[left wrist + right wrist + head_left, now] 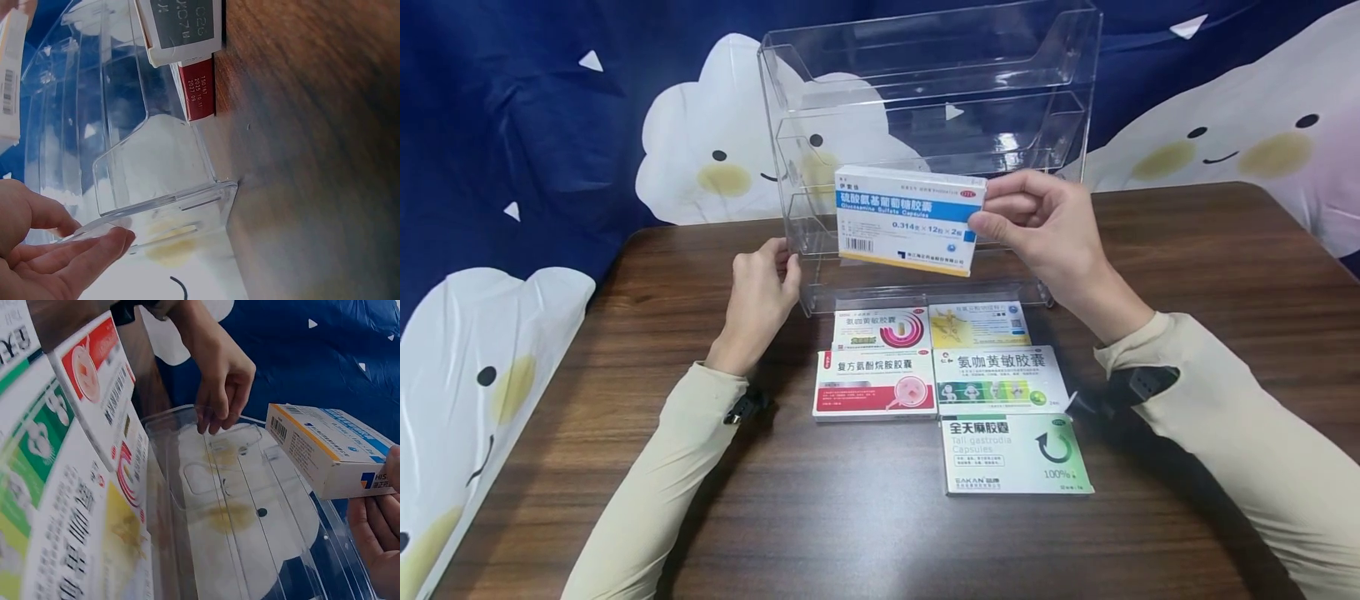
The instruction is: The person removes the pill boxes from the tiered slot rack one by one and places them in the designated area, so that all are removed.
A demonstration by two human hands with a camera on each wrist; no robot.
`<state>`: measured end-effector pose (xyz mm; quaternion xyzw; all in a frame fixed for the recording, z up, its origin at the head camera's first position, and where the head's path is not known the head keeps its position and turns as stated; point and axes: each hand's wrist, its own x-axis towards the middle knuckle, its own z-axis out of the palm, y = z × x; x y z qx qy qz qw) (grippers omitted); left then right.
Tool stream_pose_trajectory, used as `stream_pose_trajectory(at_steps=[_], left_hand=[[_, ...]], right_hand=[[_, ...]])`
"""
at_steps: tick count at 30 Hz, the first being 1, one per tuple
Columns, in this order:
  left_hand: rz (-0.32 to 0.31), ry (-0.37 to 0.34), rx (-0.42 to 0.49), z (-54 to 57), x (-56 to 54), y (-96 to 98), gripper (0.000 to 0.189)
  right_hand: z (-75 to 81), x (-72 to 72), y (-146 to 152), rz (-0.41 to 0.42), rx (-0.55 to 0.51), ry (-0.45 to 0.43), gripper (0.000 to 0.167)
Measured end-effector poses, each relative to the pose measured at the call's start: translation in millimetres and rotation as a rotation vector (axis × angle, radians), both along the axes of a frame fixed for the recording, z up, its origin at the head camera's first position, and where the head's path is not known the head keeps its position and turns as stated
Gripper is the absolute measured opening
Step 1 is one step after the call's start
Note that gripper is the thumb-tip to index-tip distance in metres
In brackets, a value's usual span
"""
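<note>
My right hand (pixel 1048 229) pinches a white and blue medicine box (pixel 910 218) by its right end, thumb on the front, holding it up before the clear plastic rack (pixel 1045 125). In the right wrist view the same box (pixel 331 447) is seen from its end, apart from the rack. With thumb and fingertips, my left hand (pixel 760 279) grips the left side edge of the rack; the left wrist view shows this side panel (pixel 150 206) between them. The rack stands upright with several stepped tiers.
In front of the rack several medicine boxes lie on the brown wooden table (pixel 805 508): a red and white box (pixel 872 385), a pink-ringed box (pixel 880 327), a yellow and white box (pixel 979 323), a green and white box (pixel 1000 379), and a pale green box (pixel 1017 454). A cloud-printed curtain (pixel 550 167) hangs behind.
</note>
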<state>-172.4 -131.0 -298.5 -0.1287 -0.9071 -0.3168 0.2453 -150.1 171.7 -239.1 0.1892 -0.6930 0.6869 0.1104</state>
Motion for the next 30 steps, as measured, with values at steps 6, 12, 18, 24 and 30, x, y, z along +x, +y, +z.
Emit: stream_pose_trajectory(at_steps=[6,12,18,24,30], left_hand=[[0.009,-0.026,0.010,-0.2,0.5,0.3,0.025],[0.003,-0.014,0.020,-0.3,-0.5,0.5,0.024],[0.004,-0.008,0.021,-0.3,-0.1,0.0,0.024],[0.001,0.003,0.020,0.3,0.8,-0.1,0.022],[-0.006,0.005,0.026,0.5,0.7,1.3,0.022]], right_hand=[[-12.3,12.0,-1.5,0.030,0.056,-0.082,0.020],[-26.7,24.3,-1.5,0.017,0.245,-0.162,0.024],[-38.0,32.4,-0.7,0.039,0.326,-0.230,0.031],[-45.2,43.7,-3.3,0.086,0.395,-0.309,0.032],[-54.2,58.9,-5.5,0.142,0.425,-0.376,0.032]])
